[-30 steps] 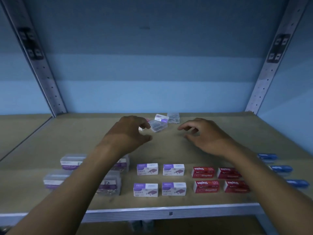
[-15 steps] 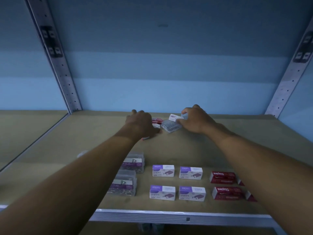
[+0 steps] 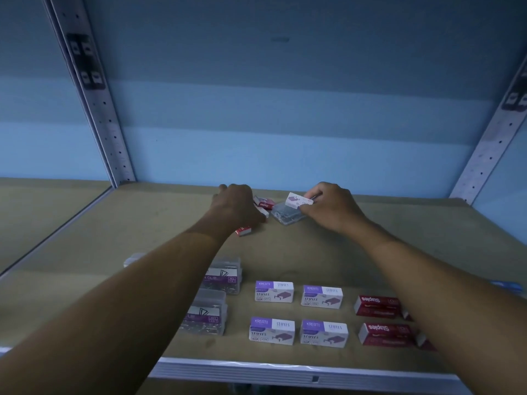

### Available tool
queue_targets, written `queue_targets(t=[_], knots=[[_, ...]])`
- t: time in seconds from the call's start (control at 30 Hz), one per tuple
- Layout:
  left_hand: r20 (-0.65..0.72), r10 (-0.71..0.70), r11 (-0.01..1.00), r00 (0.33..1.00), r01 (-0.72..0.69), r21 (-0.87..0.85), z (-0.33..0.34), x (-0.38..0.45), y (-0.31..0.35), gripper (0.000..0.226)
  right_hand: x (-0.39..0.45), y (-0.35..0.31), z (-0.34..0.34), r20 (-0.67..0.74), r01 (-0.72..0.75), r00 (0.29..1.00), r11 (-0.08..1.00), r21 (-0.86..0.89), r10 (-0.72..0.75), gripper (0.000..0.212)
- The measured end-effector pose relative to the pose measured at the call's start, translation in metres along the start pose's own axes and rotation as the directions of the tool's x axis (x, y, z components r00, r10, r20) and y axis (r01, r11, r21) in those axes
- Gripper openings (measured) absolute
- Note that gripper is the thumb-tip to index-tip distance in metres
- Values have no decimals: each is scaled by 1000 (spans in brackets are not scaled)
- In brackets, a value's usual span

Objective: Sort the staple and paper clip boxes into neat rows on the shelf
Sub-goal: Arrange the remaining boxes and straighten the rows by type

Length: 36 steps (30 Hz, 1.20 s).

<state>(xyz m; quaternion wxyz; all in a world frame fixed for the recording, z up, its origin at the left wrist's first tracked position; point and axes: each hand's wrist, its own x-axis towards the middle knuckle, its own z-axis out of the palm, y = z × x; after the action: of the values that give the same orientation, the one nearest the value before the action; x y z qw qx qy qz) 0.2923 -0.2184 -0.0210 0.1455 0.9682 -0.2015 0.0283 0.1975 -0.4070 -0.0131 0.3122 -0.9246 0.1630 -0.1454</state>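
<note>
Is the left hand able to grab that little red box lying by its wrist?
Probably yes. The left hand rests on other red boxes at the back, and the lone red box lies right beside its wrist on bare shelf, nothing covering it. It would only need to pull back slightly.

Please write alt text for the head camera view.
Both hands reach to loose boxes at the shelf back: the right hand pinches a white staple box above a clear box, the left hand covers red boxes. Sorted rows sit in front.
</note>
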Motion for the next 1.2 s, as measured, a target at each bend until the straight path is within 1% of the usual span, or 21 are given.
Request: queue_targets(t=[0.13,0.23,0.3,0.4,0.5,0.63,0.7,0.77,0.9,0.97,1.03,1.1,1.2], knots=[[-53,47,995,997,-52,-90,-9,-14,1,49,-26,-4,-15,-2,-18,1000,982,186,18,22],[-94,82,977,992,-99,-190,-20,-36,5,48,-50,-8,-25,21,-26,1000,936,350,20,20],[-120,89,963,989,-116,-242,-28,-56,11,45,-67,-11,-32,33,-30,999,918,397,18,28],[-98,69,950,993,-95,-297,-38,-85,17,46,-91,-14,-39,20,8,1000,925,379,-17,41],[-57,42,923,997,-61,-380,-41,-110,20,46,-109,-12,-42,23,36,999,936,350,-47,45],[-82,82,889,993,-110,-444,-44,-131,25,38,-118,-3,-41,51,69,995,959,273,-86,47],[-106,105,899,989,-140,-414,-45,-136,28,39,-119,0,-41,57,82,994,966,246,-98,49],[-94,112,924,989,-138,-358,-43,-138,30,41,-119,2,-39,71,104,990,971,216,-122,51],[-12,109,981,994,-110,-161,-38,-137,33,42,-117,5,-38,130,159,976,978,135,-176,57],[28,106,992,994,-104,-78,-36,-135,36,45,-116,6,-39,164,169,969,980,101,-184,61],[69,105,994,992,-103,-27,-35,-132,41,46,-115,5,-39,197,169,963,982,80,-181,65],[109,105,994,989,-107,12,-34,-130,46,40,-114,5,-38,226,167,958,984,59,-176,68],[155,69,995,986,-79,58,-34,-127,53,37,-112,5,-35,254,158,953,986,53,-166,73]])
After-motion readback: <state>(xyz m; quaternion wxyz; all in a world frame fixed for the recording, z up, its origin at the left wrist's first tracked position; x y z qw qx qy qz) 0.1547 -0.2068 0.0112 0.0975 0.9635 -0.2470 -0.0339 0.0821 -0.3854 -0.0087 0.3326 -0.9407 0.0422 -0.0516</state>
